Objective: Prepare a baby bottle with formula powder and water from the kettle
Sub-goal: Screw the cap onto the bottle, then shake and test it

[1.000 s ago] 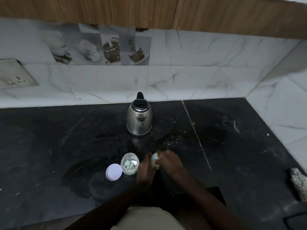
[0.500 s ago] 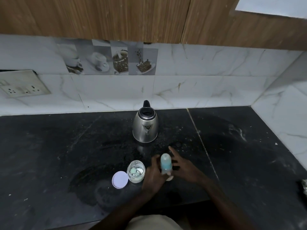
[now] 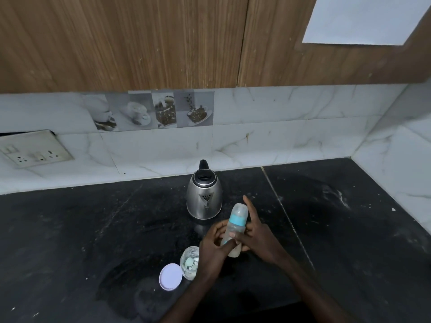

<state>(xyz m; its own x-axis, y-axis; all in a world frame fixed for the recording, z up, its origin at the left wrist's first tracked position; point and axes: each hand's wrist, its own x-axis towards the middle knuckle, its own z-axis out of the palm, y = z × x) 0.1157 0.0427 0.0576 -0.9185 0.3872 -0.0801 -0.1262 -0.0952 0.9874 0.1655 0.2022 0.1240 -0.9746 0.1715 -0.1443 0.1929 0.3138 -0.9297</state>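
Note:
A clear baby bottle [image 3: 236, 220] with a blue collar and a clear cap is held tilted above the black counter [image 3: 93, 229], its top pointing away from me. My left hand [image 3: 213, 249] grips its lower body from the left. My right hand [image 3: 257, 236] holds it from the right, thumb across the body and index finger stretched up beside the cap. A steel kettle [image 3: 204, 198] with a black handle stands just behind. An open clear formula jar [image 3: 190, 262] stands left of my left hand, its white lid [image 3: 170, 276] lying flat beside it.
The marble-tiled backsplash [image 3: 256, 136] runs behind the counter and a tiled side wall [image 3: 396, 171] closes the right. A socket plate [image 3: 35, 151] sits on the wall at far left. Wooden cabinets [image 3: 140, 43] hang overhead.
Both hands have lifted the bottle higher, so more of it shows and it tilts away from me. The camera has tipped upward, showing more of the cabinets.

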